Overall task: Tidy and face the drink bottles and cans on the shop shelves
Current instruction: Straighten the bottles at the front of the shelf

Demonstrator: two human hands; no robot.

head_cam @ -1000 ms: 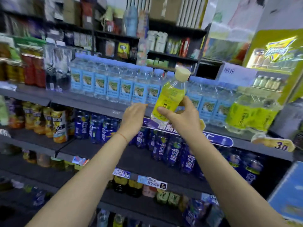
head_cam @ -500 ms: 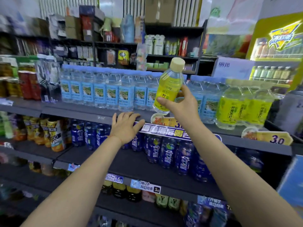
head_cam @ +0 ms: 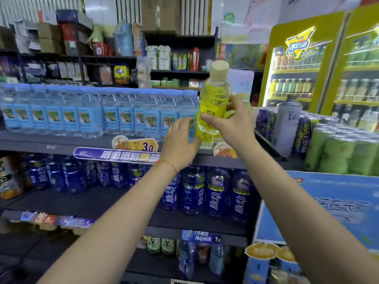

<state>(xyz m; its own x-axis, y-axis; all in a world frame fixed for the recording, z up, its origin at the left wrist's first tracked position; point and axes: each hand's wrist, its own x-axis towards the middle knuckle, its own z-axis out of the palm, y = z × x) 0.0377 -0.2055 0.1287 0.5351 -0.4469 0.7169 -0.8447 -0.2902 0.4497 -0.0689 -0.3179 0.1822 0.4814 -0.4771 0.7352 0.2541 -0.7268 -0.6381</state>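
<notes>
Now the left hand (head_cam: 180,144) is off the shelf edge (head_cam: 61,145) it lay flat on half a second ago and is up beside the yellow bottle (head_cam: 213,101), fingers loosely curled round the last of the water bottles (head_cam: 94,113), just left of the right hand (head_cam: 231,121). That grip is partly hidden, so how firm it is cannot be told. The right hand grips the yellow bottle low on its body, thumb across the front of the label, and the bottle stands more upright than before. It is held in the air above the shelf edge, at the right end of the water row.

Yellow bottle: clear plastic, rounded shoulders, pale cream screw cap, glossy yellow label with small print, yellow liquid.

Water bottles: clear ribbed plastic, blue labels, packed touching in a straight row left of both hands. Below the wrists, dark blue bottles (head_cam: 215,193) with white lettering. A thin orange cord (head_cam: 167,163) circles the left wrist.
</notes>
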